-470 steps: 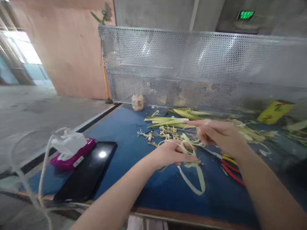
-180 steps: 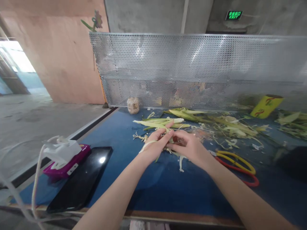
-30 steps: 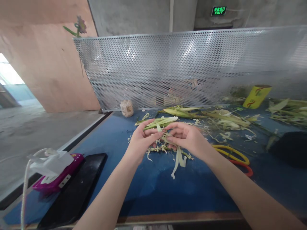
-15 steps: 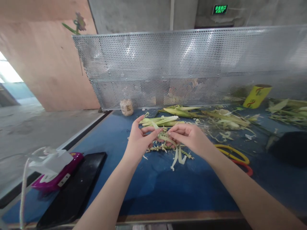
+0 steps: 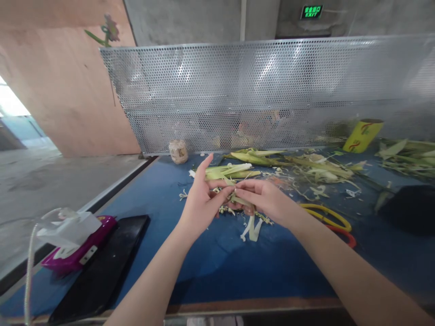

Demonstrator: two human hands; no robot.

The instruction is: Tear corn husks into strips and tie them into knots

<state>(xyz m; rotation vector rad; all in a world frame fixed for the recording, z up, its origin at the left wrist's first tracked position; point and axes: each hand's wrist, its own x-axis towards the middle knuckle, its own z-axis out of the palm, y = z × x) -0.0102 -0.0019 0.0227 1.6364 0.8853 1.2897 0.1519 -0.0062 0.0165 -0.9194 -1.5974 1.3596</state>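
Note:
My left hand [image 5: 203, 199] and my right hand [image 5: 267, 198] meet over the blue table top [image 5: 190, 271], each pinching a pale green leaf strip [image 5: 239, 199] between them. The left index finger points up and away while thumb and other fingers pinch. The strip's loose ends [image 5: 250, 228] hang down to the table under my right hand. Small braided leaf bits [image 5: 226, 209] lie just below my hands. A bundle of green leaves [image 5: 231, 171] lies right behind them.
Yellow and red handled scissors [image 5: 331, 222] lie right of my right hand. More leaves and scraps [image 5: 319, 170] spread along the perforated metal screen [image 5: 258, 90]. A yellow cup [image 5: 362, 134], a small jar [image 5: 178, 151], a black tablet [image 5: 98, 267] and a magenta device with white charger [image 5: 73, 235] are on the table.
In the last second my hands drew slightly closer and lower, working the strip; the left index finger lifted and straightened. The hanging ends now touch the table. The view barely shifted.

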